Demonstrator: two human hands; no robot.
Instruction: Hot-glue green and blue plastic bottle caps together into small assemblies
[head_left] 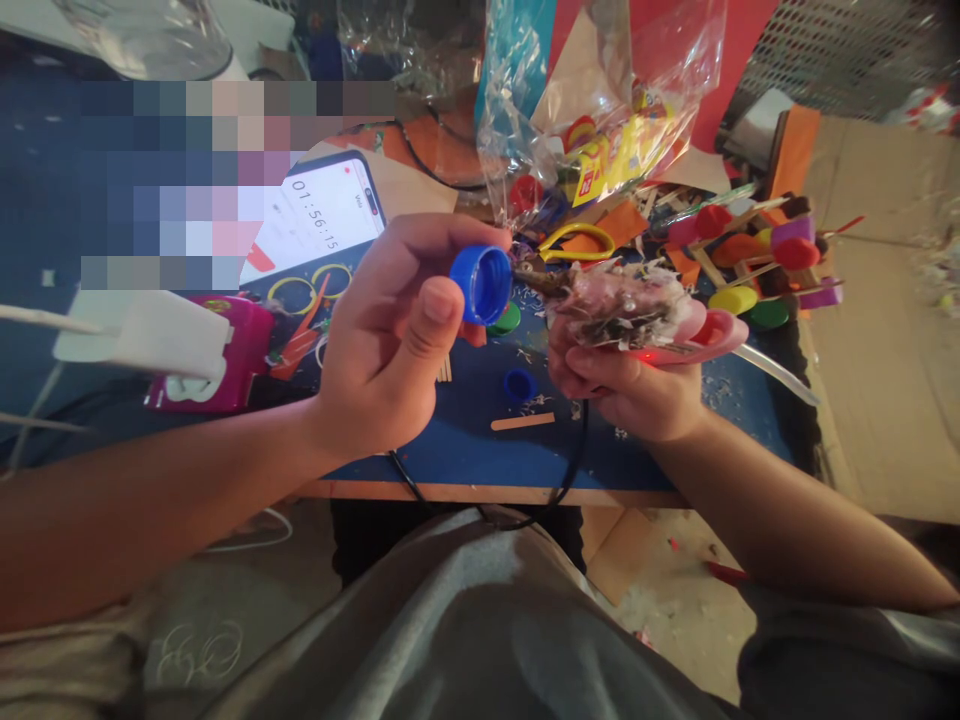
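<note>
I have the blue worktop (465,450) across my head view, with a clear bag (660,140) toward the back and a lit phone (322,215) at the left; above its middle I hold the gun (626,305) in my right hand (637,390), fingers curled around its underside; its long axis lies nearly level across my view, dipping a little to the right, and the nozzle (538,281) points left toward my other hand; the body is pink, crusted with white shreds and grey-brown grime, the nozzle dark, and a small red light (649,356) glows low on its side; a pale glue stick (780,373) juts from the rear, down and right. My left hand (382,350) pinches the cap (480,285) between thumb and fingers, also above the worktop; the cap is plain blue, its short axis running roughly left to right, its open mouth turned right toward the nozzle; the tip sits just beside the rim, though I cannot tell whether they touch; below lie a wooden stick (523,421) and a loose cap (520,385).
</note>
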